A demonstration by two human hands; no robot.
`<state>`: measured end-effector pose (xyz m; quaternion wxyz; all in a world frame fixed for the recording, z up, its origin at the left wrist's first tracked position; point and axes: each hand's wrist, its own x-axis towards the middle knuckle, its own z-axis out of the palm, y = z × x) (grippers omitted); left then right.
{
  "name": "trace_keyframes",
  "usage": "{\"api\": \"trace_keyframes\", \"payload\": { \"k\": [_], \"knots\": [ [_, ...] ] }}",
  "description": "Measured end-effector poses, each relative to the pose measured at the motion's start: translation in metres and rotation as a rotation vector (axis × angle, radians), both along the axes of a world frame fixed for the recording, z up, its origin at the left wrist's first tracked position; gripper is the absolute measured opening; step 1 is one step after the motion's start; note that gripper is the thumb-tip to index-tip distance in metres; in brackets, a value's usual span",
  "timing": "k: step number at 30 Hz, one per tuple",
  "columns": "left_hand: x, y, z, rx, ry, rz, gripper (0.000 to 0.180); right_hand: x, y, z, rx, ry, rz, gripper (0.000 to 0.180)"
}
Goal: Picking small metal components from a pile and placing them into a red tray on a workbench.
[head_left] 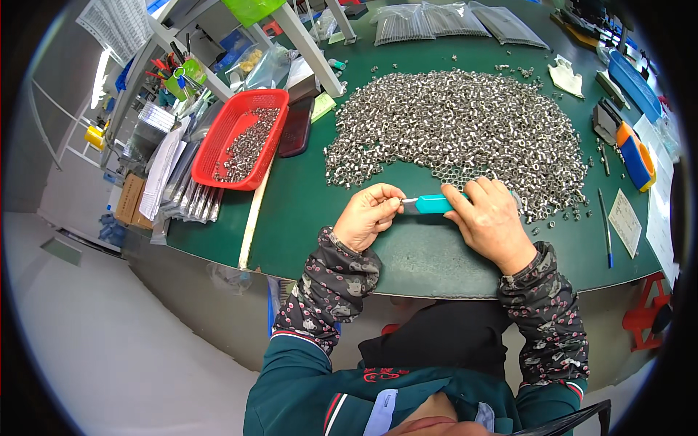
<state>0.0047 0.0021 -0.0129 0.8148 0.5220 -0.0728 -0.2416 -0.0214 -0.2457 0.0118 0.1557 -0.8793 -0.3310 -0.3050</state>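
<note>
1. My right hand (493, 218) is closed around a teal-handled tool (434, 204), its fingers wrapped over the handle's right end, so only the left part of the handle shows.
2. My left hand (369, 215) meets the tool's pale left tip; its fingers are pinched together there. Whether they hold some small piece at the tip I cannot tell, it is too small to see.
3. Both hands hover over the green counter (305, 211), near its front edge, with the tool lying crosswise between them.
4. Just beyond my hands spreads a wide heap of small silver metal nuts (458, 127), its near edge almost touching my right-hand fingers.
5. To the left, well apart from my hands, sits a red plastic basket (218, 149) holding more of the same nuts.
6. At the far edge of the counter lie clear plastic bags (436, 22); on the right, a blue and orange tool (634, 154) and a pen (605, 225).
</note>
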Motion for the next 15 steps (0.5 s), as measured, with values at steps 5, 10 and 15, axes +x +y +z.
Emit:
{"api": "trace_keyframes", "payload": {
  "k": [5, 10, 15],
  "knots": [
    [-0.0003, 0.0004, -0.0014, -0.017, 0.003, -0.023, 0.011, 0.0019, -0.0009, 0.0019, -0.016, -0.034, -0.001, 0.037],
    [-0.0009, -0.0019, -0.0011, -0.087, 0.059, 0.038, 0.013, 0.002, -0.0053, 0.0044, 0.027, -0.047, -0.041, 0.038],
    [-0.0007, -0.0018, -0.0002, -0.124, 0.103, 0.062, 0.015, -0.0013, -0.0047, 0.0096, 0.007, -0.088, -0.066, 0.035]
  ]
}}
